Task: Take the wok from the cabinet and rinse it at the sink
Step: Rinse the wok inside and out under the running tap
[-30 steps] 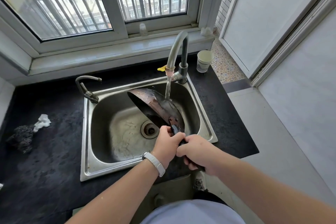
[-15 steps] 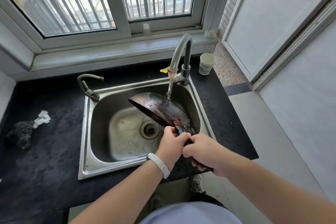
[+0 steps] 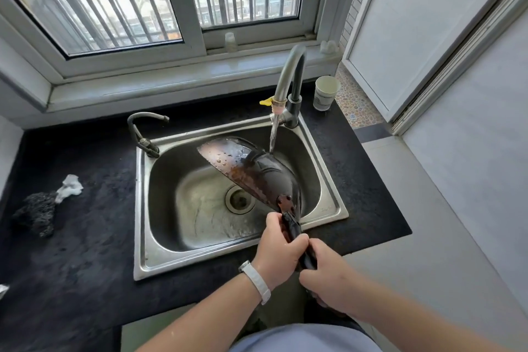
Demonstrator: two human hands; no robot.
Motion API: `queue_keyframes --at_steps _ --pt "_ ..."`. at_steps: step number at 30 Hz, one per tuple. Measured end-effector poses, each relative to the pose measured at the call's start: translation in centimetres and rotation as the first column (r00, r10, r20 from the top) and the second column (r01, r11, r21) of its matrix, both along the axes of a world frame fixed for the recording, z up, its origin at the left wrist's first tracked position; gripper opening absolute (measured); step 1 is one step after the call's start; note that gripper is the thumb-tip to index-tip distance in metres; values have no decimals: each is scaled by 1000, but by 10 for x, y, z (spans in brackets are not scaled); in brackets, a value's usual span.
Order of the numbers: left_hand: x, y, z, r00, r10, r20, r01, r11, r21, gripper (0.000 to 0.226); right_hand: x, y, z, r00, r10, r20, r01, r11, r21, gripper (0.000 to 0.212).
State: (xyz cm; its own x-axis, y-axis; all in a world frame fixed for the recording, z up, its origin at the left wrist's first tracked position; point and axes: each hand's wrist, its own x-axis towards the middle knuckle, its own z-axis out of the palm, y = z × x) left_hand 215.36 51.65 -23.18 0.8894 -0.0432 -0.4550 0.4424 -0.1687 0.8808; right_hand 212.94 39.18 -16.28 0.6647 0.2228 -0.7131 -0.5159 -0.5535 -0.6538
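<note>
The dark, rusty wok (image 3: 251, 168) is tilted on its side over the steel sink (image 3: 163, 254), its open face turned to the left. Water runs from the tall faucet (image 3: 288, 77) onto the wok's far rim. My left hand (image 3: 278, 248), with a white wristband, grips the black handle close to the wok. My right hand (image 3: 328, 280) grips the handle's end just behind it. Both hands hold the handle over the sink's front right corner.
A second small tap (image 3: 143, 134) stands at the sink's back left corner. A paper cup (image 3: 325, 93) sits on the black counter (image 3: 71, 237) behind the faucet. A dark scouring pad (image 3: 37, 211) and a white scrap (image 3: 70, 186) lie at far left. A window runs along the back.
The wok has rolled further onto its side, showing more of its dark underside. The water stream now lands at its far rim. Both hands stay on the handle.
</note>
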Motion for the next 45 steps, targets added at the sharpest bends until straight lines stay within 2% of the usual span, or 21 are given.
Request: queue_keyframes --at_steps 5,11,17,33,41,45 --pt "1 5 -4 997 -71 37 68 993 93 40 -10 6 -6 998 -67 -8 67 994 82 34" --pt "3 0 -3 996 -76 37 72 992 106 32 -13 7 -11 994 -110 -20 111 985 133 29" --pt "2 -12 2 998 -63 1 63 995 74 35 -11 -7 -13 998 -62 -28 66 987 148 27" --pt "-3 -31 13 1000 -16 4 15 987 158 40 -6 -28 -21 998 30 -50 -22 988 150 28" --pt "0 -31 12 1000 7 23 -11 983 181 37 -9 -29 -19 997 -80 24 73 976 206 17" --pt "-3 -32 8 1000 16 24 -21 984 177 36 -13 -29 -21 991 -114 70 98 975 198 20"
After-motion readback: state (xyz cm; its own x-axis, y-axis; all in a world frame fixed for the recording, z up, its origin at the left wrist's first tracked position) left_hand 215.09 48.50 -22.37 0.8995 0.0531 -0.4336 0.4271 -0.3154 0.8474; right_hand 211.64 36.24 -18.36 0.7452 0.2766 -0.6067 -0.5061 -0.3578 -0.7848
